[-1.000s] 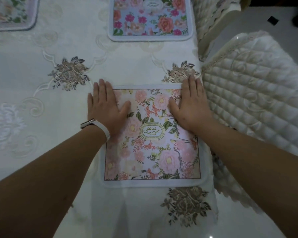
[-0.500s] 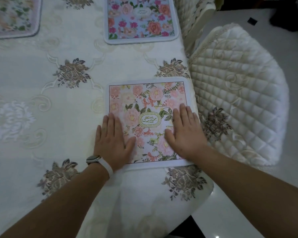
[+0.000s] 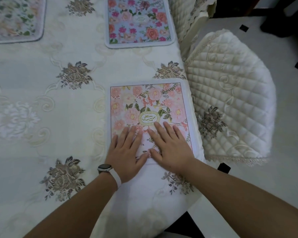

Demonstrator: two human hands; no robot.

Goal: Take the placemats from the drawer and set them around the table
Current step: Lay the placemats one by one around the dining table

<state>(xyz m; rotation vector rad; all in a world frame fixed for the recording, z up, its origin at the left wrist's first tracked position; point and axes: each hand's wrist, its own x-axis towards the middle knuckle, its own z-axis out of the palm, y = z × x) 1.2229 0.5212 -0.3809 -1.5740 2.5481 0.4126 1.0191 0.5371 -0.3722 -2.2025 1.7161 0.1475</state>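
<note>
Left hand [image 3: 126,152] and right hand [image 3: 169,146] both lie flat, fingers spread, palms down on the near half of the pink placemat [image 3: 148,103], gripping nothing. Mat lies flat at the table's [image 3: 41,138] right edge near its near corner. Blue placemat [image 3: 138,21] further along that edge; third placemat [image 3: 15,18] at far left. Quilted chair [image 3: 230,93] just beside the edge.

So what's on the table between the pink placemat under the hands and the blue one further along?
Nothing loose: the head view shows only tablecloth between the pink placemat and blue placemat.
</note>
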